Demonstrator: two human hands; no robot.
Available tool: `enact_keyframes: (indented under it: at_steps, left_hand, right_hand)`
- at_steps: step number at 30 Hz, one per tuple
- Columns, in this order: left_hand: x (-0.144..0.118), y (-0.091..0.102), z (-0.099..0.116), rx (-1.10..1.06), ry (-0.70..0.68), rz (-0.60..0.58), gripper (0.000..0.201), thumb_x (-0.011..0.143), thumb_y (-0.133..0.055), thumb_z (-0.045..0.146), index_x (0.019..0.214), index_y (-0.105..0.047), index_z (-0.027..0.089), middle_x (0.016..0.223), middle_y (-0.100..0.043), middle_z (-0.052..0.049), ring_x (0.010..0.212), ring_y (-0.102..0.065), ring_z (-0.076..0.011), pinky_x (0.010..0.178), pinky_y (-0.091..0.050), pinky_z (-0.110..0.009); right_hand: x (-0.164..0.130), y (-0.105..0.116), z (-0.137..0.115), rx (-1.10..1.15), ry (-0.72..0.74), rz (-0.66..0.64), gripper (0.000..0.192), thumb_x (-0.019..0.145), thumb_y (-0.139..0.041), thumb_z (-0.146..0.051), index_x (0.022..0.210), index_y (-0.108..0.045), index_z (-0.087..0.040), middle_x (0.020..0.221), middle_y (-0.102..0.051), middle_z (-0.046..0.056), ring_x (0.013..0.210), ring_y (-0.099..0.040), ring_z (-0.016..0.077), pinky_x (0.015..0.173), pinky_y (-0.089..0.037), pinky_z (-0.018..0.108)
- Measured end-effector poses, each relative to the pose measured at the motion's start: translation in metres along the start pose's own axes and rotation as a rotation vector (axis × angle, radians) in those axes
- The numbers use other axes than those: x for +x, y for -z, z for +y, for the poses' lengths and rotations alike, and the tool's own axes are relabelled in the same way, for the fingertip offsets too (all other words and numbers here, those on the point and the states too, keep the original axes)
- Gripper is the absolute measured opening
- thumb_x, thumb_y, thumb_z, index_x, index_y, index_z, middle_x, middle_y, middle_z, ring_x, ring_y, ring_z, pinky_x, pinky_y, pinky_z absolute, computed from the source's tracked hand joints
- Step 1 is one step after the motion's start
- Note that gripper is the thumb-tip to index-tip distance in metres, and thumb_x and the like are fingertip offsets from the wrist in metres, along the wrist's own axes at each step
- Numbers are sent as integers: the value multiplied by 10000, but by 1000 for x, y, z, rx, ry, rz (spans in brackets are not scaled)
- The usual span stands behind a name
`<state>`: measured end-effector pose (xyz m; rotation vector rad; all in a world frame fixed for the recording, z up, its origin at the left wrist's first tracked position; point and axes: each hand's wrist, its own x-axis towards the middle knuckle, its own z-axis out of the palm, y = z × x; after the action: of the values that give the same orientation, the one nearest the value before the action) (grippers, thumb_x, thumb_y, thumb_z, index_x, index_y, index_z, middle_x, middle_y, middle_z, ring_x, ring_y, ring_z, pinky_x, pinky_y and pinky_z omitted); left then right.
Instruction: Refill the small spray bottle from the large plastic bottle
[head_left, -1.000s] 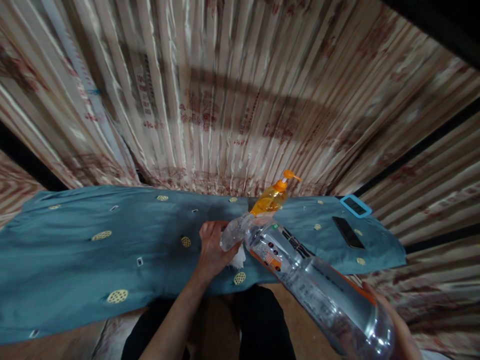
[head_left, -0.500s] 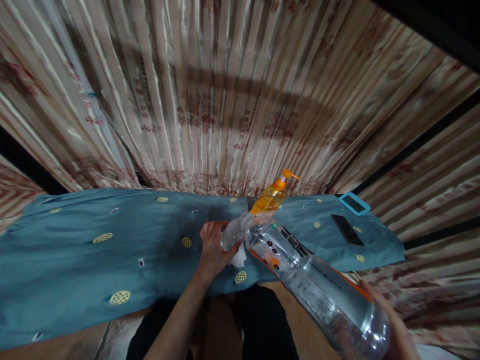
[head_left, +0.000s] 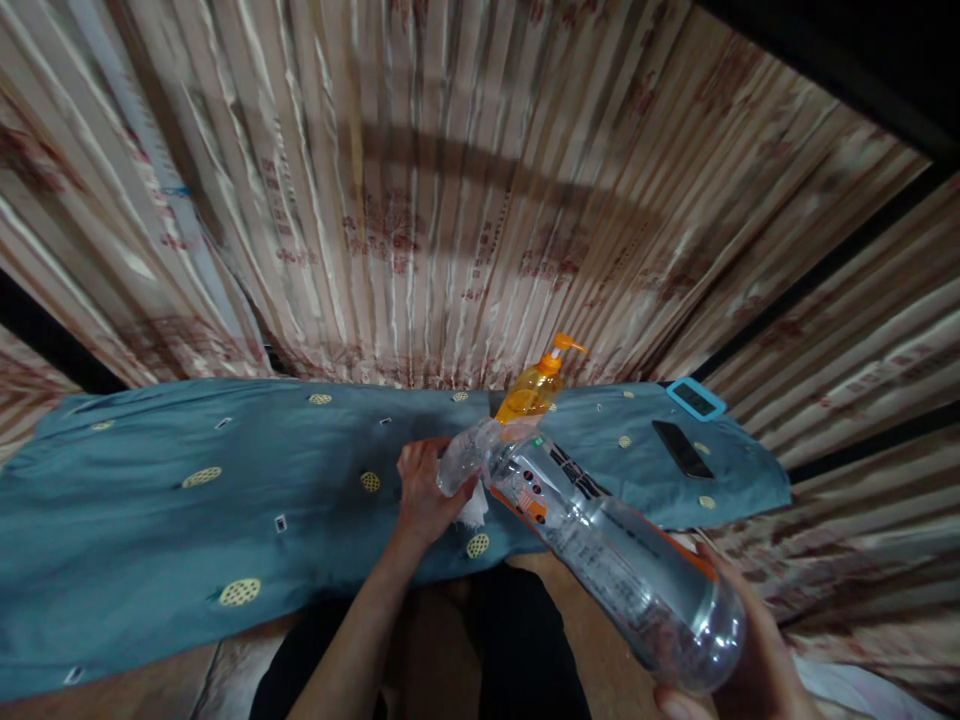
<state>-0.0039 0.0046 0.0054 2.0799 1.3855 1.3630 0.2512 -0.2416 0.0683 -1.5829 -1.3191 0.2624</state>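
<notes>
My left hand (head_left: 424, 500) is wrapped round a small clear plastic container (head_left: 459, 462), whose exact kind I cannot make out. A white tissue (head_left: 472, 508) hangs just under that hand. My right hand (head_left: 757, 650) grips the base end of a large clear plastic bottle (head_left: 615, 560) with a grey and orange label. This bottle lies tilted, its narrow end lower in depth and reaching left to the small container. Whether the two mouths touch is unclear. Behind them stands an orange pump bottle (head_left: 529, 392), partly covered by the clear plastic.
A teal cloth with yellow patterns (head_left: 150, 540) covers the long surface. To the right lie a dark phone (head_left: 681, 449) and a blue-framed device (head_left: 696, 398). Pleated patterned curtains (head_left: 435, 200) hang behind, with dark poles at both sides.
The large bottle's base and my right hand have shifted left and slightly up in view. More of the right hand's fingers show. The whole scene has slid a little left.
</notes>
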Motion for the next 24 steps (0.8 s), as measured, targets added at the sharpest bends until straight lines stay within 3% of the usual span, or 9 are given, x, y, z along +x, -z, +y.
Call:
enact_keyframes:
  at_steps: [3, 7, 12, 19, 22, 24]
  left_hand:
    - [-1, 1, 1, -4, -4, -5, 414, 779, -747, 417, 1115, -611, 217, 1069, -669, -84, 1053, -603, -318, 944, -487, -496]
    - [-1, 2, 2, -8, 4, -15, 405, 796, -731, 423, 1122, -609, 217, 1072, -662, -80, 1054, -598, -312, 953, -481, -500]
    - [0, 2, 0, -15, -13, -28, 404, 814, -722, 440, 1121, -608, 203, 1080, -664, -94, 1062, -594, -319, 946, -480, -505]
    - [1, 2, -3, -22, -27, -39, 415, 798, -732, 447, 1111, -599, 208, 1076, -664, -89, 1062, -593, -318, 951, -481, -501]
    - [2, 3, -4, -15, -17, -60, 418, 786, -740, 441, 1107, -600, 212, 1081, -663, -85, 1071, -590, -316, 962, -479, -497]
    - [3, 3, -4, -15, -15, -63, 409, 788, -739, 433, 1106, -600, 217, 1083, -662, -85, 1075, -588, -316, 962, -480, -496]
  right_hand:
    - [-1, -2, 0, 17, -22, 53, 917, 721, -865, -368, 1534, -441, -336, 1596, -462, 59, 1234, -658, 282, 885, -610, 296]
    - [-3, -11, -11, 37, -12, 10, 967, 688, -893, -314, 1537, -429, -341, 1553, -516, 62, 1242, -658, 287, 876, -619, 306]
    - [-7, -26, -33, 143, -212, 167, 936, 720, -859, -465, 1534, -435, -288, 1635, -396, 64, 1336, -584, 277, 924, -584, 268]
    - [-7, -18, -25, 28, -80, 76, 863, 681, -896, -396, 1455, -523, -318, 1468, -595, 54, 1195, -682, 281, 841, -622, 290]
    - [-9, -21, -29, 57, -182, 175, 848, 725, -845, -503, 1471, -499, -298, 1546, -510, 62, 1255, -641, 283, 906, -598, 296]
    - [-10, -21, -28, 61, -192, 172, 845, 723, -840, -518, 1465, -504, -293, 1542, -512, 61, 1274, -627, 285, 926, -591, 300]
